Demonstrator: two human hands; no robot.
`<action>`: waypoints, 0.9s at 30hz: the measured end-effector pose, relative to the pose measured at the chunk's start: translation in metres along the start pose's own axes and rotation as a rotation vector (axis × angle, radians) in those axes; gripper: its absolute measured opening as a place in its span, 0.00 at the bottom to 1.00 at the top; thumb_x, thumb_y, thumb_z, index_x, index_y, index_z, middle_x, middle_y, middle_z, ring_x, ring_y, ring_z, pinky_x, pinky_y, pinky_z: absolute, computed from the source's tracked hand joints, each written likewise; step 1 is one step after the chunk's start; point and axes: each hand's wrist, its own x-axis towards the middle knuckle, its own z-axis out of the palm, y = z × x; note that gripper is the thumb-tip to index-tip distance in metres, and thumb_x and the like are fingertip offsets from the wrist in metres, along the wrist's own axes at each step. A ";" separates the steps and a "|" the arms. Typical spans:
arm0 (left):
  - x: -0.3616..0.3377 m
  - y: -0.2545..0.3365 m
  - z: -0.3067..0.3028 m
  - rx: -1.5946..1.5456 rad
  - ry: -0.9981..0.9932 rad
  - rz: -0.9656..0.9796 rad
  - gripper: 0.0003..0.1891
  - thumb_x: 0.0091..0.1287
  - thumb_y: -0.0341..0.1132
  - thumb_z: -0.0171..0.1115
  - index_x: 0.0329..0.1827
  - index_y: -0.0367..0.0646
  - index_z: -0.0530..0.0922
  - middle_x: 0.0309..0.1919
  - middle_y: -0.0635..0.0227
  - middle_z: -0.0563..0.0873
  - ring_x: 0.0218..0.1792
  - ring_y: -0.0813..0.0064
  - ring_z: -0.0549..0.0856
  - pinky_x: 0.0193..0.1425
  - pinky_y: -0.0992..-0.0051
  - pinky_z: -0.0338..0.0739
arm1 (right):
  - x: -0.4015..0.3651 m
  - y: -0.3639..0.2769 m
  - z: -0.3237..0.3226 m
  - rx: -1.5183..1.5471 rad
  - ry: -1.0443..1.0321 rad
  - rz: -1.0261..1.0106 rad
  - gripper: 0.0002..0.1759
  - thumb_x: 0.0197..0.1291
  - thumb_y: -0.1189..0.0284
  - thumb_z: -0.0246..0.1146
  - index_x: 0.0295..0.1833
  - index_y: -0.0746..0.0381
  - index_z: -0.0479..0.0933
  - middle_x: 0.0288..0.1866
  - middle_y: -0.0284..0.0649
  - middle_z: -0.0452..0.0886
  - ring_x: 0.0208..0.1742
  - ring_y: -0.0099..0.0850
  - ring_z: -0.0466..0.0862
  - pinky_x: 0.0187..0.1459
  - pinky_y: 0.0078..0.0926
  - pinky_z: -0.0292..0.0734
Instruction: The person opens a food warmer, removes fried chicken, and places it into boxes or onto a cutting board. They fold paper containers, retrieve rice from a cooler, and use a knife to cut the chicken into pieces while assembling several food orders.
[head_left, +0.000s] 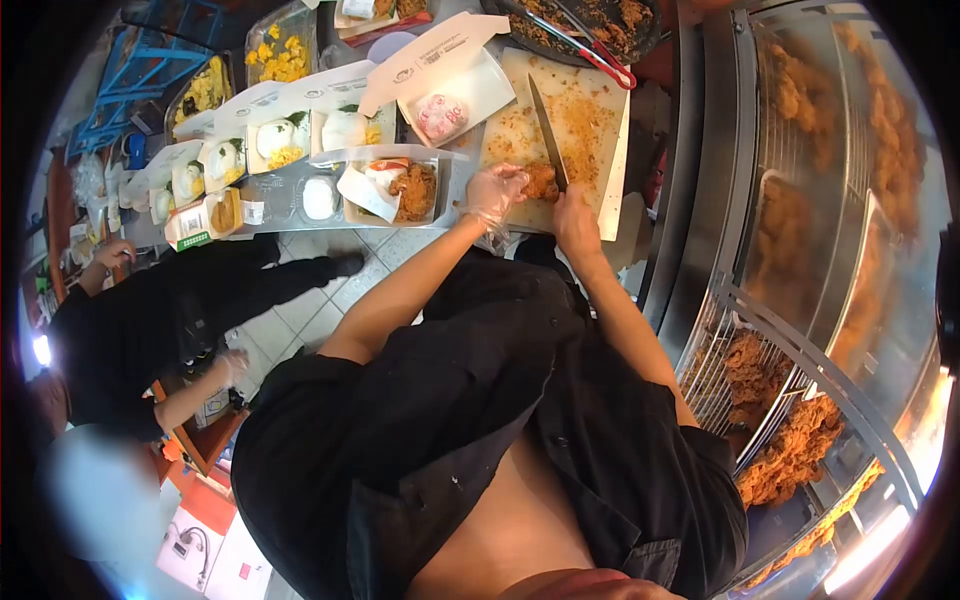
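My right hand (578, 225) is closed around the handle of a long knife (543, 120), its blade pointing away from me over the cutting board (598, 175). Beside the blade lies a piece of fried chicken (540, 182) on the board's near part. My left hand (495, 192), in a clear plastic glove, has its fingers closed on the left end of that chicken. Orange-brown crumbs cover much of the board. Just left of my gloved hand stands an open box with fried chicken (413, 192) in it. Behind it, another open box holds a pink-and-white wrapped bundle (440, 117).
Tongs (600, 62) with red handles rest over a dark pan (640, 40) of fried pieces at the back. Several white boxes (280, 140) with rice line the left counter, near a tray of yellow food (278, 55). A heated rack (730, 370) flanks my right. Someone in black (150, 320) is at left.
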 end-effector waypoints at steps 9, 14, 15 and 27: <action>-0.004 -0.006 0.008 0.223 -0.007 0.125 0.21 0.66 0.42 0.68 0.50 0.31 0.81 0.35 0.56 0.90 0.32 0.75 0.89 0.40 0.77 0.81 | -0.042 -0.031 -0.034 -0.129 -0.143 0.073 0.20 0.66 0.73 0.51 0.61 0.69 0.60 0.39 0.67 0.81 0.45 0.63 0.81 0.49 0.55 0.76; 0.000 -0.020 0.004 0.092 0.004 0.093 0.17 0.65 0.37 0.68 0.48 0.31 0.80 0.33 0.61 0.88 0.32 0.76 0.88 0.36 0.77 0.82 | -0.004 -0.013 0.006 -0.043 -0.078 0.041 0.16 0.69 0.69 0.50 0.56 0.67 0.63 0.39 0.67 0.81 0.44 0.63 0.81 0.47 0.56 0.75; 0.001 -0.019 0.004 0.069 0.033 0.107 0.14 0.64 0.34 0.68 0.45 0.30 0.80 0.33 0.64 0.87 0.31 0.76 0.86 0.34 0.78 0.84 | 0.005 -0.008 -0.001 -0.043 -0.059 0.039 0.16 0.69 0.69 0.50 0.56 0.67 0.63 0.39 0.67 0.81 0.44 0.63 0.81 0.47 0.56 0.75; -0.002 -0.015 0.010 0.311 0.100 0.114 0.15 0.61 0.38 0.69 0.42 0.32 0.84 0.26 0.66 0.88 0.27 0.78 0.86 0.35 0.76 0.80 | -0.045 -0.025 0.006 -0.033 0.089 -0.012 0.13 0.71 0.65 0.50 0.48 0.65 0.63 0.29 0.70 0.78 0.37 0.68 0.80 0.39 0.64 0.73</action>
